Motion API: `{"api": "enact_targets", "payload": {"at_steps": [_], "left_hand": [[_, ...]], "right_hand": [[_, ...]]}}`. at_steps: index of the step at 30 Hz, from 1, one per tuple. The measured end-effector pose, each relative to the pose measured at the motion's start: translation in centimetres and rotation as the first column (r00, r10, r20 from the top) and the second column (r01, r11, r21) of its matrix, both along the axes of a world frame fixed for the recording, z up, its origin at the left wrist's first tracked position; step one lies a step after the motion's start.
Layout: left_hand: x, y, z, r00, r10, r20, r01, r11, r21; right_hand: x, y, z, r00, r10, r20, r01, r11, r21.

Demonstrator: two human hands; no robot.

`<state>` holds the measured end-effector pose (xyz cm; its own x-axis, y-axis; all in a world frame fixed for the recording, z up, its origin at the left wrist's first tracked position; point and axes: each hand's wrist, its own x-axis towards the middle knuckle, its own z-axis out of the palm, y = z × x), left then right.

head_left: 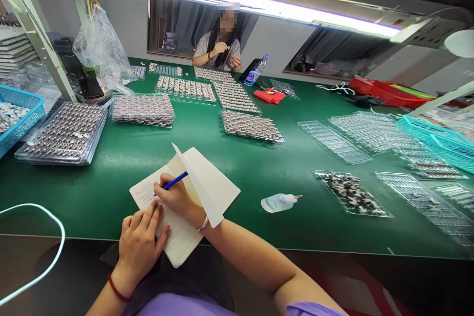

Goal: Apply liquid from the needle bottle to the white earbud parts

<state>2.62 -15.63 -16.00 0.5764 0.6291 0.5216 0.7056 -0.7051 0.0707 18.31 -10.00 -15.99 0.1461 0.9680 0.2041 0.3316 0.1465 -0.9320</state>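
Note:
An open notebook (181,244) lies at the near edge of the green table, its lower corner reaching past the edge. One page (198,190) stands half lifted over my right wrist. My right hand (175,196) is closed around a blue pen (175,180), its tip at the left page beside several lines of handwriting. My left hand (142,234) rests on the lower left of that page, fingers stretched out, holding nothing. Right of the notebook a small clear bottle (278,203) with a thin nozzle lies on its side.
Stacked trays of small metal parts (66,128) stand at the left, with more trays (252,126) toward the middle. A tray of dark and white pieces (350,192) sits at the right near clear trays (333,141). Across the table a person (218,47) handles something small.

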Motion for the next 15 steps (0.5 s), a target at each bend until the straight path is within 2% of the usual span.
{"api": "enact_targets", "payload": {"at_steps": [15], "left_hand": [[-0.08,-0.02,-0.01,1.0,-0.001,0.008,0.001,1.0,-0.008]], "right_hand": [[0.29,0.39,0.29,0.999,0.001,-0.044,-0.002,1.0,-0.023]]}}
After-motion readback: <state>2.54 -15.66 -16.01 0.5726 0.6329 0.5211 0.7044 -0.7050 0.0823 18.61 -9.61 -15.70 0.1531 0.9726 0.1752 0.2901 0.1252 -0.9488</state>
